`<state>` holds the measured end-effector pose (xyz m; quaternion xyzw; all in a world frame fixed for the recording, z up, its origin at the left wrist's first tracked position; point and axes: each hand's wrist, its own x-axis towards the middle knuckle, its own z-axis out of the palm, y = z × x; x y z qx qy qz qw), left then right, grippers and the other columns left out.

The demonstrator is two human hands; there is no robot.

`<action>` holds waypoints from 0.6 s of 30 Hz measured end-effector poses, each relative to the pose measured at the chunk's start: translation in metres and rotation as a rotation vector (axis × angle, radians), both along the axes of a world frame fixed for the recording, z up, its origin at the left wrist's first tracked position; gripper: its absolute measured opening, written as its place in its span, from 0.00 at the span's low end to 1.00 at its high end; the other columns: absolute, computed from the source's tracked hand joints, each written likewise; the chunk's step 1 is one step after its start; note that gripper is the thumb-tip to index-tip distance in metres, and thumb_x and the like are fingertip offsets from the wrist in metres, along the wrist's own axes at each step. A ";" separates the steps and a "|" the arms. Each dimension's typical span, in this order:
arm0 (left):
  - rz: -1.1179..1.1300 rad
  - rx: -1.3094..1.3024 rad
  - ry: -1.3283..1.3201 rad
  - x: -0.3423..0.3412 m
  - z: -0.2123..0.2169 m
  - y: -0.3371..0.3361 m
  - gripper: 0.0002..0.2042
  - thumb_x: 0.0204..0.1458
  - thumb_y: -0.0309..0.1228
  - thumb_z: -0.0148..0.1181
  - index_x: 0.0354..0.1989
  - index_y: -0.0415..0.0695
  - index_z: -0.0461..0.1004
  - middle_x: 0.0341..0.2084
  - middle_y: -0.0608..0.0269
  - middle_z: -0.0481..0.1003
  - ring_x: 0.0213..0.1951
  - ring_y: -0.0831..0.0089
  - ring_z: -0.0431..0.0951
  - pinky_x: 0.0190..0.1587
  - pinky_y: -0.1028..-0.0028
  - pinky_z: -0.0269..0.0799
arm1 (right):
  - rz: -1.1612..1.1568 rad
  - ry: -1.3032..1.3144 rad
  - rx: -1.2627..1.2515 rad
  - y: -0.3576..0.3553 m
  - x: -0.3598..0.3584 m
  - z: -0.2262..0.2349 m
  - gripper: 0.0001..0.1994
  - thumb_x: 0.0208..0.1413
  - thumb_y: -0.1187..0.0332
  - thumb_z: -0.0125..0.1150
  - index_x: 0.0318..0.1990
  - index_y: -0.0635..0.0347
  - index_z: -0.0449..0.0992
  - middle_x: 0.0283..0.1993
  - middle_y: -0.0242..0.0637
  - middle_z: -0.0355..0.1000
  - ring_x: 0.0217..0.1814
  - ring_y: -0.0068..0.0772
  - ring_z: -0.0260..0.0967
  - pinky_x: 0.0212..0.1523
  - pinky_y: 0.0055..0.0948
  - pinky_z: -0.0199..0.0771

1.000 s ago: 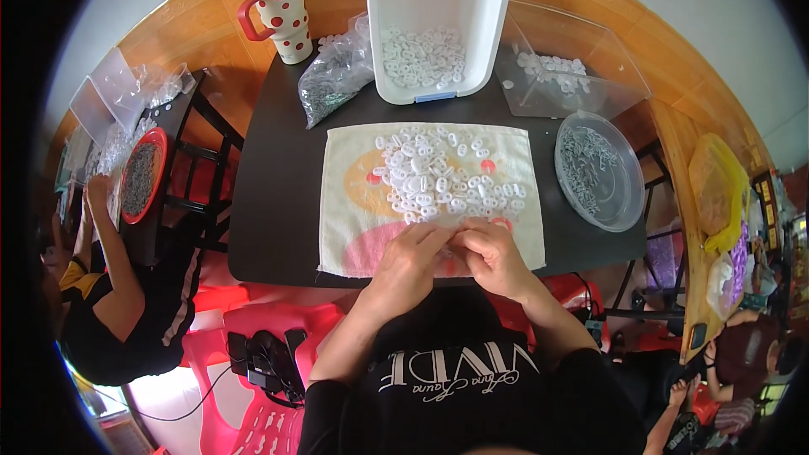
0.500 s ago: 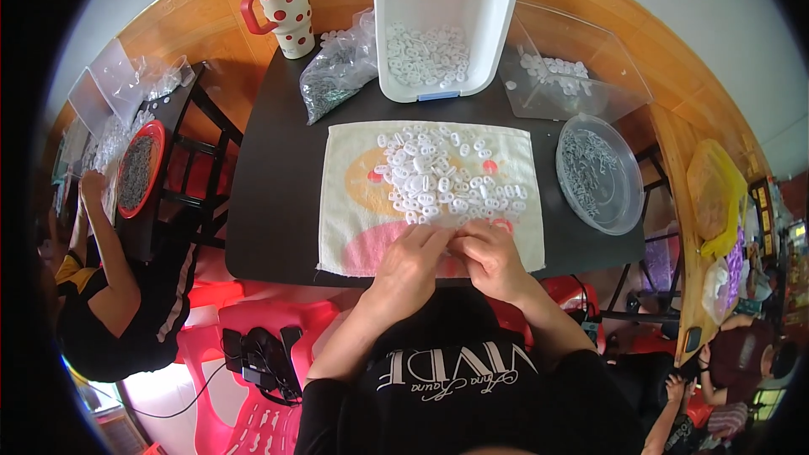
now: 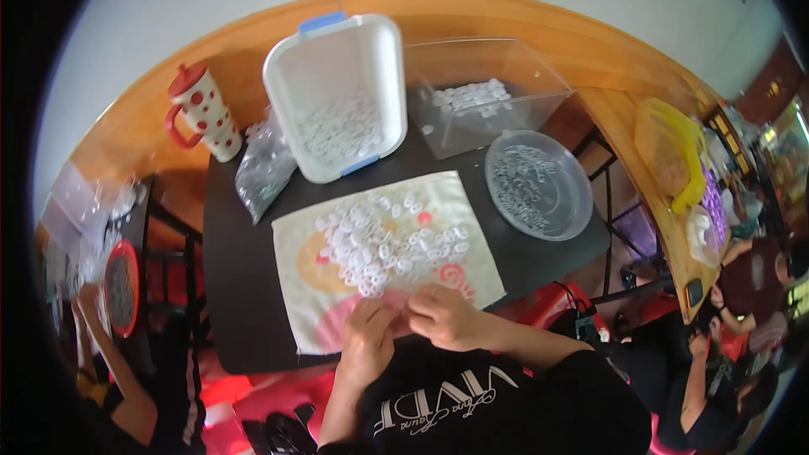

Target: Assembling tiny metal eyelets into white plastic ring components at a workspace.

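Observation:
My left hand (image 3: 368, 337) and my right hand (image 3: 444, 318) meet at the near edge of a cream towel (image 3: 297, 286) with a printed pink and yellow pattern. The fingers of both are closed in a pinch, fingertips almost touching. Whatever lies between them is too small and blurred to name; a faint translucent patch shows just beyond the fingertips. Right past my fingers, a loose heap of small white oval plastic pieces with holes (image 3: 358, 240) spreads over the towel.
At the back stand a white tub (image 3: 392, 101) of white pieces, a clear bin (image 3: 539, 88) and a spotted tumbler (image 3: 206, 114). A bag of small grey parts (image 3: 265, 168) leans by the tub. Right is a round clear tray (image 3: 565, 202) of grey parts. Another person's arm (image 3: 118, 362) is far left.
My view has tilted and swung to the right, so the table appears lower and further left. Both hands stay together at the towel's near edge, still pinched.

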<state>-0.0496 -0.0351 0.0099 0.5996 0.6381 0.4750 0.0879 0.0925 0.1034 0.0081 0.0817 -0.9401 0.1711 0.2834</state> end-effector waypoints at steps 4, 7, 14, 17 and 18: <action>-0.025 0.001 0.086 0.000 0.007 0.004 0.11 0.36 0.14 0.56 0.31 0.35 0.75 0.30 0.51 0.73 0.33 0.49 0.73 0.34 0.58 0.72 | 0.018 -0.036 -0.002 0.001 0.002 0.005 0.08 0.37 0.70 0.60 0.27 0.60 0.69 0.37 0.40 0.65 0.41 0.42 0.67 0.43 0.38 0.70; -0.043 0.022 0.093 0.000 0.006 0.008 0.10 0.35 0.14 0.56 0.30 0.35 0.74 0.28 0.52 0.72 0.31 0.51 0.72 0.32 0.60 0.70 | 0.030 -0.048 -0.012 0.003 0.003 0.003 0.10 0.36 0.70 0.61 0.28 0.62 0.70 0.40 0.42 0.64 0.39 0.43 0.66 0.40 0.38 0.69; -0.081 -0.020 0.141 -0.004 0.004 0.007 0.08 0.34 0.14 0.56 0.26 0.36 0.72 0.26 0.54 0.69 0.31 0.52 0.70 0.31 0.60 0.69 | 0.050 -0.079 0.004 0.004 0.000 0.006 0.10 0.36 0.69 0.61 0.27 0.61 0.69 0.38 0.41 0.63 0.40 0.42 0.66 0.42 0.38 0.68; -0.063 -0.005 0.150 -0.002 0.007 0.010 0.07 0.34 0.14 0.56 0.24 0.36 0.71 0.25 0.53 0.68 0.31 0.51 0.70 0.32 0.59 0.69 | 0.070 -0.057 -0.034 0.006 -0.001 0.005 0.10 0.36 0.69 0.61 0.27 0.61 0.70 0.38 0.40 0.63 0.41 0.42 0.66 0.43 0.38 0.68; -0.062 0.000 0.155 0.000 0.006 0.011 0.07 0.34 0.14 0.56 0.24 0.36 0.71 0.25 0.53 0.68 0.31 0.51 0.70 0.32 0.59 0.69 | 0.071 -0.052 -0.028 0.007 -0.001 0.003 0.10 0.36 0.69 0.61 0.27 0.61 0.70 0.38 0.40 0.63 0.41 0.42 0.66 0.43 0.38 0.68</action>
